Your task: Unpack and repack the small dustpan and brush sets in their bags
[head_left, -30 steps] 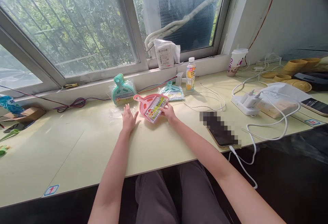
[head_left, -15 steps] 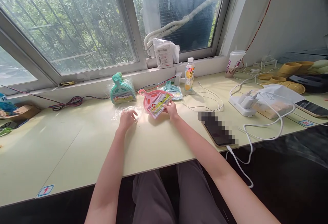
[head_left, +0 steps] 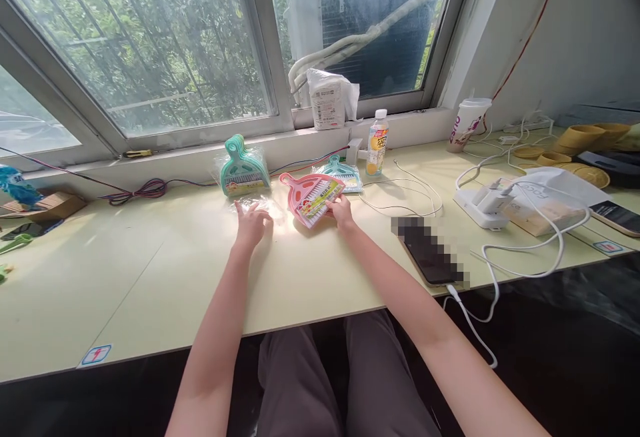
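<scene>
The left hand (head_left: 253, 225) is held, fingers parted, beside a clear wrapper (head_left: 266, 202). A pink dustpan (head_left: 306, 192) is clamped at its edge by the right hand (head_left: 341, 213). Behind are seen a blue dustpan (head_left: 349, 176) and, leftward, stacked green dustpans (head_left: 241, 167).

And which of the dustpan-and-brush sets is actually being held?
The pink set, held in the right hand. The green stack to its left and the teal set behind it are in neither hand.

the pale table (head_left: 165, 304) bears clear plastic (head_left: 269, 206), green dustpans (head_left: 245, 177), a phone (head_left: 431, 260).
</scene>
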{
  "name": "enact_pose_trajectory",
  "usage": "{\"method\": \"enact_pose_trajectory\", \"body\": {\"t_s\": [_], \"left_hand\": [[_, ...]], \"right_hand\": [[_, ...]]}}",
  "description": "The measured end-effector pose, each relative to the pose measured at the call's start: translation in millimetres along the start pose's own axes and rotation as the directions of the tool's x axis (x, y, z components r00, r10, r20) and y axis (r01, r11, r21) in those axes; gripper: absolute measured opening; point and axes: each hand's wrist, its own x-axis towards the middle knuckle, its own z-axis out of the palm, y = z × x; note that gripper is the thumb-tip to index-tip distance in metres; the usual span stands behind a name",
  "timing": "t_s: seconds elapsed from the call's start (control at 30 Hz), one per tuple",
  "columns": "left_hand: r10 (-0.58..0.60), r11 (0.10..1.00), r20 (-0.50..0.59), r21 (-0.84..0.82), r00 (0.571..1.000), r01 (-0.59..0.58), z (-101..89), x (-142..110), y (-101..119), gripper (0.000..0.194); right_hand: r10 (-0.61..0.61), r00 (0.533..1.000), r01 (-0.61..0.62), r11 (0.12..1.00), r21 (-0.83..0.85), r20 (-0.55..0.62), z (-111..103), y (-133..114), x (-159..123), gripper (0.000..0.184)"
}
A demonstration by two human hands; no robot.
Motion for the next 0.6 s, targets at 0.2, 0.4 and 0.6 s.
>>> {"method": "enact_pose_trajectory", "body": {"t_s": [0.2,0.4,0.6], "left_hand": [[-0.092,0.982,-0.079,0.159,0.993,0.104,-16.4,-0.4,-11.6,0.025],[-0.242,0.964,-0.092,0.086,0.966,0.25,-6.7,-3.3,3.8,0.032],[-0.213,0.922,0.003,-0.329,0.977,0.202,1.6,-0.7,11.7,0.02]], "right_hand": [[-0.004,0.999,-0.002,0.988,-0.157,-0.036,-2.8,7.2,7.7,0.042],[0.029,0.999,-0.03,0.998,-0.047,-0.025,-2.2,7.3,7.2,0.041],[0.038,0.996,-0.038,0.999,-0.002,0.084,1.9,-0.9,-3.7,0.038]]}}
